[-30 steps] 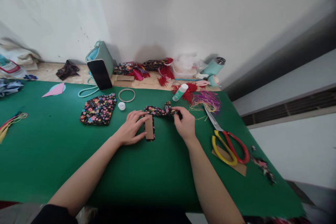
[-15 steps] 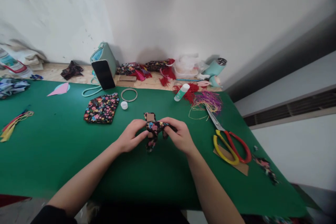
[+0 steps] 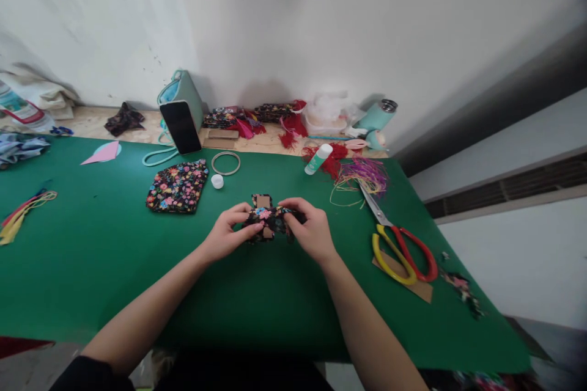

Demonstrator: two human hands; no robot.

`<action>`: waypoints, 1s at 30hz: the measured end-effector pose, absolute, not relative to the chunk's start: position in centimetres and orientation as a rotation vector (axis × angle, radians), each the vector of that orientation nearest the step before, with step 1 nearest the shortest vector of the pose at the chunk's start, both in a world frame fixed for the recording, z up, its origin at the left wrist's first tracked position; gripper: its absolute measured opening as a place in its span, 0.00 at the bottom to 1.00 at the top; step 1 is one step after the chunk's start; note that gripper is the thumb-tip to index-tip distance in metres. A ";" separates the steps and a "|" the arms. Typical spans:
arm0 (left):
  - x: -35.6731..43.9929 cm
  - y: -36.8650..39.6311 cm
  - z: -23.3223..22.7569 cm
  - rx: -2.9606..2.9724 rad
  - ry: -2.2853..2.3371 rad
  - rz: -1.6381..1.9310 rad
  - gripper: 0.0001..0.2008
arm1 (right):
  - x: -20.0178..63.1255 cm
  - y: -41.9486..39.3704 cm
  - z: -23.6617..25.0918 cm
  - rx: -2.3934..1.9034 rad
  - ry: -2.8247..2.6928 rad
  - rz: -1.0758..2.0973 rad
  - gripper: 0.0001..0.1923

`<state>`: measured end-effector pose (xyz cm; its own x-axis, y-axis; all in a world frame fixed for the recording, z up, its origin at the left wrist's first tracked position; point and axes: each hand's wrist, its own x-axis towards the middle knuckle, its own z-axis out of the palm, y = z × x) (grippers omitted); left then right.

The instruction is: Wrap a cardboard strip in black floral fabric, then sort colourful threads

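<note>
Floral strip (image 3: 270,214) pinched by left hand (image 3: 227,235) and right hand (image 3: 312,231), over cardboard (image 3: 263,201).

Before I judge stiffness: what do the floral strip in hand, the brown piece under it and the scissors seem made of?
Floral strip: matt printed cloth; it bunches softly. Brown piece: probably cardboard, flat, dull. Scissors: grey, shiny metal blades; likely plastic handles, bright and smooth.
</note>
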<state>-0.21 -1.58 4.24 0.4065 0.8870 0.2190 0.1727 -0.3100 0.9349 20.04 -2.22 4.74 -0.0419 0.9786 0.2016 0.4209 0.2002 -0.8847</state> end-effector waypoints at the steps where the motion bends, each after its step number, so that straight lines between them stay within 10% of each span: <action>1: -0.3 -1.6 4.3 1.788 0.967 1.033 0.17 | 20.0 -2.1 4.6 -1.356 -1.598 0.822 0.11; 30: -0.9 -1.4 5.7 2.034 1.032 1.264 0.12 | 20.3 -1.4 4.9 -1.390 -1.284 1.116 0.14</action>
